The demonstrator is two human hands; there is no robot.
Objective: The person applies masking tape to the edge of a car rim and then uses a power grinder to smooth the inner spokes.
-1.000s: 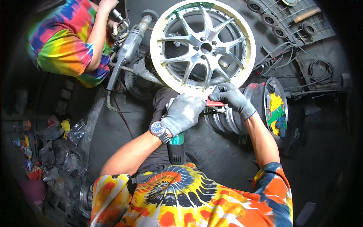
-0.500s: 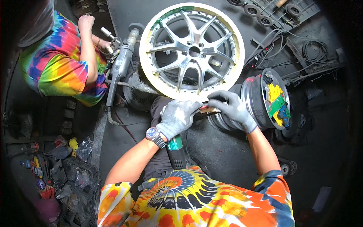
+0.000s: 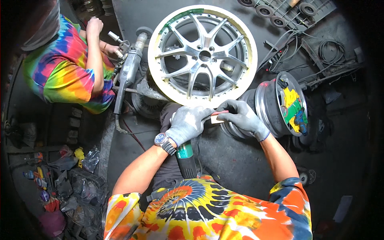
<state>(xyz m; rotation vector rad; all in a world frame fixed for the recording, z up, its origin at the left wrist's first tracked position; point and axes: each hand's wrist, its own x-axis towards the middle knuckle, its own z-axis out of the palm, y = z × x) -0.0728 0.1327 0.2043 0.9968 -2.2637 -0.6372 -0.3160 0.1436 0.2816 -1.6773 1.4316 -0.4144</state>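
Below the near rim of a silver multi-spoke wheel [image 3: 206,42], both my grey-gloved hands meet at a small folded piece [image 3: 217,119], red on one side and cream on the other, which looks like sandpaper. My left hand [image 3: 187,123] pinches its left end. The fingers of my right hand [image 3: 241,116] are closed on the right end. Yellowish tape covers the wheel's outer rim, with a green stretch at the upper left. Under my left wrist, a green and black power tool [image 3: 186,159] is partly hidden by the forearm.
At the left, a co-worker in a tie-dye shirt [image 3: 68,68] has one hand by a long grey machine [image 3: 129,70]. Wheel barrels [image 3: 272,104] lie at the right, with a yellow and green cloth inside the end one. Cables [image 3: 332,52] and a clutter of bags [image 3: 80,180] lie around.
My right fingers have drawn in closer on the folded piece, which has turned so that its cream side shows more. The co-worker has shifted slightly.
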